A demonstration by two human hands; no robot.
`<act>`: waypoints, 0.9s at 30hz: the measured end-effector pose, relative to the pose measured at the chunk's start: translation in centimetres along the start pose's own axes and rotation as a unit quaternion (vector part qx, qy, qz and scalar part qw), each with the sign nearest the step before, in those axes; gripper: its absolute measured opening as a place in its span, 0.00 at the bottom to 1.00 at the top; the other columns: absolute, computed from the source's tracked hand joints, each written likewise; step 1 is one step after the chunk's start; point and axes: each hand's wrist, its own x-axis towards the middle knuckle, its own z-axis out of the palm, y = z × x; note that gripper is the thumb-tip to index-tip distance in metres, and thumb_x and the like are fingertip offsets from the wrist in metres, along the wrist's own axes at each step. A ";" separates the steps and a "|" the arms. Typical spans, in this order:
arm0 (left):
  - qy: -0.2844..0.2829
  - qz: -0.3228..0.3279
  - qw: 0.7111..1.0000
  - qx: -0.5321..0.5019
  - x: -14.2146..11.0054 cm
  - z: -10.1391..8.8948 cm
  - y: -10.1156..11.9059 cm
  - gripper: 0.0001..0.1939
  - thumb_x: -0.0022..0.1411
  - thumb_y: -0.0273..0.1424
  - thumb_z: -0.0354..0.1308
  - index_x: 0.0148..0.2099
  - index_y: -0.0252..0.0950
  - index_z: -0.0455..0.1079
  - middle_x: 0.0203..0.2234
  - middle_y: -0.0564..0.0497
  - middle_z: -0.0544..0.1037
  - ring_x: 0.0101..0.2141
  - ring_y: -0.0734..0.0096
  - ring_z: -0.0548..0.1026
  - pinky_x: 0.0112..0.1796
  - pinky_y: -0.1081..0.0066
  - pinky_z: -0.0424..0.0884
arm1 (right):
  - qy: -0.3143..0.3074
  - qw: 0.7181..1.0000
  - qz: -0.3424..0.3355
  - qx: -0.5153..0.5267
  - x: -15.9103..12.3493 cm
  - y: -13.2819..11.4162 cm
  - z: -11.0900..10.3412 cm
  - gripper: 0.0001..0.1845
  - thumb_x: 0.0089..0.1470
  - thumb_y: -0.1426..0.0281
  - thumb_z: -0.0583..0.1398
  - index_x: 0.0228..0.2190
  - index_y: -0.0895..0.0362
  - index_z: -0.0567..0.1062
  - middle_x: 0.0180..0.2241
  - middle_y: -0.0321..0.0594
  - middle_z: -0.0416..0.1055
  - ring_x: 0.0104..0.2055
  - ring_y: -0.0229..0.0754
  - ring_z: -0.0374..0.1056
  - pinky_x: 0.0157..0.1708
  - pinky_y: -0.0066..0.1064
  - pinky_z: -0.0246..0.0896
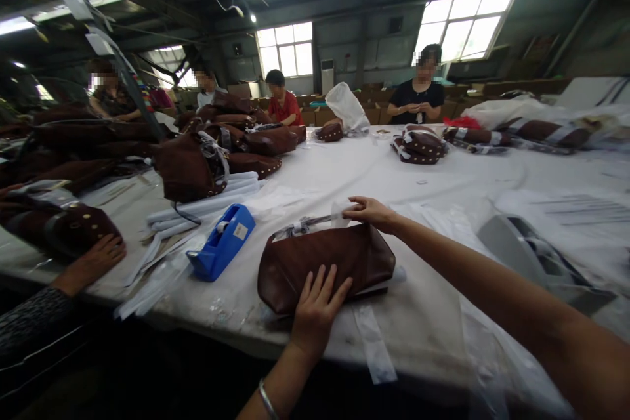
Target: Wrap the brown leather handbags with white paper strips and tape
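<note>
A dark brown leather handbag (319, 256) lies on its side before me on the white-covered table. My left hand (317, 308) rests flat against its near face, fingers stretched and apart. At the bag's upper edge, my right hand (367, 211) is closed in a pinch on a piece of translucent plastic film (339, 213). That film sits at the end of the bag's wrapped handle (302, 226), which lies along the far side. A strip of white wrapping (374, 344) hangs over the table's front edge below the bag.
A blue tape dispenser (221, 243) stands left of the bag; a grey one (536, 262) is at right. Brown bags (184, 167) are piled left. A neighbour's hand (101, 259) touches another bag (73, 230). Several people work across the table (335, 170).
</note>
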 end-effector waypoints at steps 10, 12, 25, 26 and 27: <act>-0.002 0.017 1.000 0.002 0.4 -0.3 -0.3 0.29 0.68 0.21 0.49 0.67 0.48 0.58 0.63 0.47 0.67 0.62 0.54 0.66 0.57 0.52 0.69 | -0.012 0.913 -0.366 -0.179 -9.8 3.6 1.6 0.12 0.60 0.71 0.58 0.41 0.51 0.81 0.47 0.43 0.76 0.51 0.45 0.72 0.54 0.41 0.67; -0.006 0.023 1.000 0.002 0.5 -0.3 -0.4 0.29 0.68 0.21 0.49 0.67 0.48 0.59 0.63 0.47 0.67 0.62 0.54 0.66 0.57 0.52 0.69 | -0.016 0.887 -0.411 -0.208 -10.8 5.1 2.0 0.18 0.61 0.76 0.55 0.48 0.51 0.78 0.50 0.43 0.76 0.57 0.45 0.69 0.60 0.45 0.62; -0.154 0.033 0.987 -0.035 3.2 -1.4 1.5 0.27 0.64 0.22 0.50 0.65 0.35 0.62 0.69 0.43 0.54 0.68 0.55 0.53 0.62 0.45 0.58 | -0.045 0.831 -0.458 -0.312 -12.2 8.9 2.0 0.34 0.61 0.79 0.52 0.66 0.52 0.56 0.63 0.46 0.63 0.68 0.43 0.52 0.66 0.49 0.49; -0.160 0.043 0.985 -0.048 3.5 -1.2 1.6 0.29 0.64 0.22 0.50 0.66 0.34 0.59 0.69 0.43 0.53 0.68 0.56 0.53 0.62 0.46 0.58 | -0.041 0.828 -0.464 -0.311 -12.3 9.0 2.0 0.34 0.61 0.80 0.52 0.66 0.53 0.56 0.63 0.47 0.64 0.68 0.43 0.52 0.66 0.49 0.49; -0.162 0.049 0.984 -0.060 3.7 -1.0 1.7 0.31 0.64 0.22 0.49 0.68 0.34 0.55 0.69 0.43 0.54 0.68 0.58 0.53 0.63 0.47 0.58 | -0.038 0.826 -0.469 -0.310 -12.4 9.1 2.0 0.34 0.61 0.80 0.52 0.66 0.53 0.56 0.62 0.47 0.64 0.68 0.43 0.51 0.66 0.50 0.50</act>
